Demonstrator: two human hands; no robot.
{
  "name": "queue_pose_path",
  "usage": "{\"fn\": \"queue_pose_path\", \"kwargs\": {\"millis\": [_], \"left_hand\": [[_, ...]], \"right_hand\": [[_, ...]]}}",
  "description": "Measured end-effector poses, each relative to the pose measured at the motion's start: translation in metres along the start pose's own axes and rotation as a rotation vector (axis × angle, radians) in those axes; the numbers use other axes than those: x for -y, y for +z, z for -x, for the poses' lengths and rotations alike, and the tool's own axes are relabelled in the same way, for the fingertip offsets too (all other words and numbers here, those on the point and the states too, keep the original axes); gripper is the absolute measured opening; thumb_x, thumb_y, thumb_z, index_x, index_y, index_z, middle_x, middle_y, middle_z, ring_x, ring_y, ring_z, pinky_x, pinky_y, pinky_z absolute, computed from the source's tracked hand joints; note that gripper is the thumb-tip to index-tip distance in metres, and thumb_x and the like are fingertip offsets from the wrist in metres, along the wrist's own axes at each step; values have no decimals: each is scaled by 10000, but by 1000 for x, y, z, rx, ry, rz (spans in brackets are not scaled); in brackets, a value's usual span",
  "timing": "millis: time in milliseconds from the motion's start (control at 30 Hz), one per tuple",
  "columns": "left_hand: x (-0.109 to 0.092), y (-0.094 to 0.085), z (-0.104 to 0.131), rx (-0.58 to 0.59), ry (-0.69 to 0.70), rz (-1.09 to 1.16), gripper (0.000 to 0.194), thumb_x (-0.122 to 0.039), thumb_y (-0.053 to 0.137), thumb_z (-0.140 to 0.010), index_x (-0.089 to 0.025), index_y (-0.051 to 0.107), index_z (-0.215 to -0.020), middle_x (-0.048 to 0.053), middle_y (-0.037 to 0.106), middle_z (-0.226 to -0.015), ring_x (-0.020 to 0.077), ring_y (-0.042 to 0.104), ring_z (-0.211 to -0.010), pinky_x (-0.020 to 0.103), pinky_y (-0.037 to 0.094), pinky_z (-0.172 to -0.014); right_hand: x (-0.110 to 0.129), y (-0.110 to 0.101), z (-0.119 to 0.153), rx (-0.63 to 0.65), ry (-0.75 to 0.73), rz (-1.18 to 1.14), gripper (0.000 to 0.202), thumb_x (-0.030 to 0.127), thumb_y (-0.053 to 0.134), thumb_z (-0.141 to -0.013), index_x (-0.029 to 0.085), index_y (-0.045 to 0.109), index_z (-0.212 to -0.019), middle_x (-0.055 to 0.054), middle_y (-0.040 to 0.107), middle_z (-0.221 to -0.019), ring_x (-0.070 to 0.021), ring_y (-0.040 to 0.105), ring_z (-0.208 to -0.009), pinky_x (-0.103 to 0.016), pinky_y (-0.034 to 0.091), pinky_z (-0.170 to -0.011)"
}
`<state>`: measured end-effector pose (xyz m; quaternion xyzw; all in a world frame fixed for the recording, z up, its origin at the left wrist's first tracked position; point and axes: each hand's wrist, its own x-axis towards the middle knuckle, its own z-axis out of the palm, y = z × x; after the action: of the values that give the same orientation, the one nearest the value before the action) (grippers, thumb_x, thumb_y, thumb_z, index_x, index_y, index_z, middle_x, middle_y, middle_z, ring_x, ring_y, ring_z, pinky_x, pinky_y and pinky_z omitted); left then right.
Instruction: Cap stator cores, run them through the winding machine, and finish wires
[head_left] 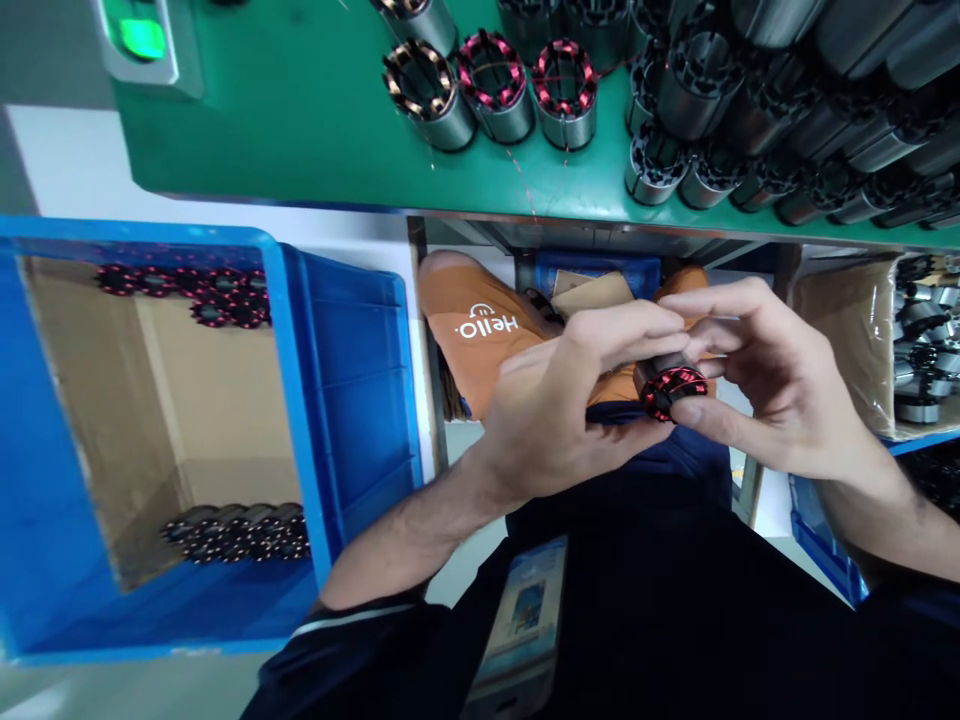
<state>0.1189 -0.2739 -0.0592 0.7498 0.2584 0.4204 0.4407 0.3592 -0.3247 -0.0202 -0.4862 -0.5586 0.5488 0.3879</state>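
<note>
Over my lap, a motor stator (670, 385) with red copper windings is gripped between both hands. My left hand (574, 390) closes on it from one side, thumb low and fingers across the top. My right hand (772, 375) holds the other side, its thumb resting on the wound end and the fingers curled behind. The stator is tilted so its wound face shows; part of its metal body is hidden by the fingers. On the green bench edge stand two stators with red windings, one (495, 85) beside another (566, 92), and a copper-coloured one (431, 95).
Many bare stator cores (697, 85) crowd the right of the green bench (285, 120). At left, a blue crate (360, 380) lined with cardboard holds rows of wound stators (236, 532). A box (847, 330) of metal cores stands at right. A green-lit device (142, 40) sits top left.
</note>
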Motion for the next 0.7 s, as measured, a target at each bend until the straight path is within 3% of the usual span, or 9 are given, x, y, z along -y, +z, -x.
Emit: {"fn": "queue_pose_path", "kwargs": {"millis": [100,200,300,400,500,600,700], "left_hand": [[3,3,-3,-69,124,-101,660,-320,911,-1073,-243,622,-1661,83,896,-1443,239,933,-1173,339,798,-1004],[7,5,-8,-103,249,-161,383,-326,890,-1087,-202,788,-1435,61,937,-1267,195,930,-1050,278,782,-923],[6,7,-17,-168,250,-152,190,-355,897,-1096,-209,851,-1210,37,934,-1153,173,908,-1017,259,764,-941],[5,9,-25,-310,237,-162,244,-438,945,-1072,-234,841,-1156,-4,903,-1023,157,854,-897,267,726,-829],[7,10,-28,-357,206,-174,344,-534,993,-1024,-257,828,-1142,-27,855,-962,146,806,-834,278,675,-729],[9,11,-24,-276,149,-119,394,-601,949,-1050,-271,828,-1229,-19,861,-1038,163,812,-906,321,680,-815],[7,11,-19,-234,117,-73,412,-618,924,-1070,-275,816,-1271,-15,873,-1089,184,813,-971,367,673,-899]], "right_hand": [[3,-2,1,-119,-115,178,353,324,1046,-972,395,930,-1297,-29,839,-1154,-227,788,-997,-402,701,-867],[-1,-3,2,-240,-179,199,93,336,1013,-1007,363,949,-1069,-21,858,-961,-232,776,-828,-436,668,-766],[-9,0,0,-460,-164,81,157,452,991,-1023,328,901,-989,3,792,-810,-210,713,-692,-407,651,-672],[-14,9,-2,-664,-148,49,300,590,901,-1074,336,816,-940,2,721,-770,-218,692,-683,-427,705,-741],[-17,20,0,-590,-226,175,236,595,917,-1057,368,855,-1081,-15,784,-884,-245,765,-804,-452,700,-806],[-19,27,5,-498,-325,260,187,539,953,-1033,381,902,-1120,-23,816,-916,-260,775,-838,-468,676,-803],[-17,24,9,-493,-225,322,164,544,907,-1067,386,915,-1022,-57,824,-937,-301,774,-901,-540,697,-897]]}}
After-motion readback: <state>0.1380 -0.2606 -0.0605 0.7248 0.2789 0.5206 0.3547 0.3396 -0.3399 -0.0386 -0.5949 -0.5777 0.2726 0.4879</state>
